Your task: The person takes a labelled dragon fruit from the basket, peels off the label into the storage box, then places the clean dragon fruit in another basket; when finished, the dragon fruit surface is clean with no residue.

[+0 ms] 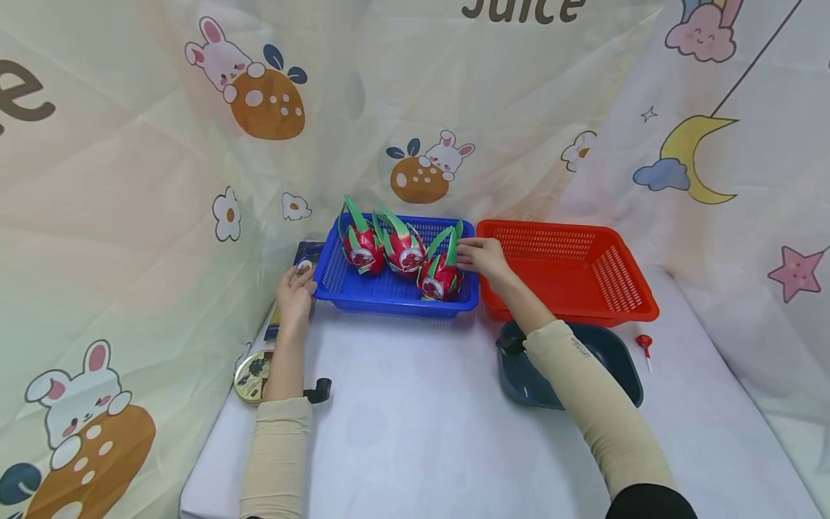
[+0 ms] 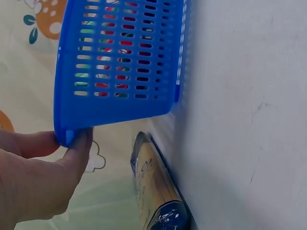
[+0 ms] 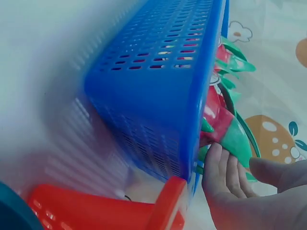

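In the head view, a blue basket (image 1: 395, 305) holds three red-and-green packages shaped like dragon fruit, among them the left one (image 1: 364, 252), the middle one (image 1: 405, 252) and the right one (image 1: 441, 277). My left hand (image 1: 295, 295) is at the basket's left end; the left wrist view shows its thumb and fingers pinching the blue rim (image 2: 64, 136). At the opposite end my right hand (image 1: 483, 258) reaches over the rim. Its fingers (image 3: 218, 165) touch the right package near a green leaf (image 3: 238, 141), and thumb and fingers look spread around that leaf without curling closed.
Right of the blue basket stands a red basket (image 1: 551, 270), with a dark teal tray (image 1: 519, 386) before it, partly under my right forearm. A red lollipop (image 1: 644, 341) lies farther right. Beside my left arm are a round tin (image 1: 251, 376) and a dark-ended packet (image 2: 156, 184).
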The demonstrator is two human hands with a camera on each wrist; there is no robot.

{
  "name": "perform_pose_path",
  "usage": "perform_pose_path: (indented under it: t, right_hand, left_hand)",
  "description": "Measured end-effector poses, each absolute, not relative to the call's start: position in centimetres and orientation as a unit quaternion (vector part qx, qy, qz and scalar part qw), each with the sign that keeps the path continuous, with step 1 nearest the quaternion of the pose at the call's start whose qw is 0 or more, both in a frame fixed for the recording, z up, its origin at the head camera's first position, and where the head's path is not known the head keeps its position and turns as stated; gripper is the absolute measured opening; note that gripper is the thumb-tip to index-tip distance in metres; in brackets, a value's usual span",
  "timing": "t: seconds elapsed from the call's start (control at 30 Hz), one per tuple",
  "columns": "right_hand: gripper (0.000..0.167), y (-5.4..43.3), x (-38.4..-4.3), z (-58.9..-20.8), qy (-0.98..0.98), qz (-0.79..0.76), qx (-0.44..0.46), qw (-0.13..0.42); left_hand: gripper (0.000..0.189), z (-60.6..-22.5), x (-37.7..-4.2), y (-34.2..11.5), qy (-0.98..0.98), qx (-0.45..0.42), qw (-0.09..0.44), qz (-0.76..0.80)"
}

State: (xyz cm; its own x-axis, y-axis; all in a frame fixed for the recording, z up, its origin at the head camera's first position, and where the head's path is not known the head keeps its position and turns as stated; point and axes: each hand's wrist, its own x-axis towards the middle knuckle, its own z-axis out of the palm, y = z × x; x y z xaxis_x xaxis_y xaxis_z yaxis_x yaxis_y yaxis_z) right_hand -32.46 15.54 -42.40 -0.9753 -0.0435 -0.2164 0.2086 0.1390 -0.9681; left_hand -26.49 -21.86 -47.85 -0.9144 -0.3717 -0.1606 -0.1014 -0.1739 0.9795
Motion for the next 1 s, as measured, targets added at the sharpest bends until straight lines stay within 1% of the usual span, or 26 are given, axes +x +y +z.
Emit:
perform_pose_path:
  t: [0.1,0.23,0.4,0.6,0.77,1.0]
  right_hand:
    - [0.04,15.5,-32.7,-42.8,0.742,-0.659,0.071,0.106]
    - [0.042,15.4,-32.8,-43.4,0.735,-0.665,0.083,0.107]
    - [0.045,14.9,-32.8,-44.0,0.722,-0.678,0.077,0.11]
    - [0.044,14.2,-32.6,-44.1,0.687,-0.713,0.078,0.115]
    - [0.045,14.1,-32.2,-42.8,0.651,-0.748,0.081,0.097]
    - [0.044,14.7,-31.0,-39.0,0.603,-0.791,0.077,0.066]
  left_hand:
    - [0.072,-48.2,-26.6,-21.8,-0.613,0.201,0.092,-0.759]
    - [0.069,-48.6,-26.7,-21.9,-0.601,0.221,0.088,-0.763]
    - [0.067,-48.7,-26.7,-22.0,-0.593,0.238,0.083,-0.765]
    - [0.065,-48.5,-26.7,-22.2,-0.597,0.238,0.085,-0.761]
    - [0.065,-48.5,-26.7,-22.2,-0.593,0.238,0.092,-0.764]
    - [0.064,-48.5,-27.2,-21.9,-0.588,0.239,0.108,-0.765]
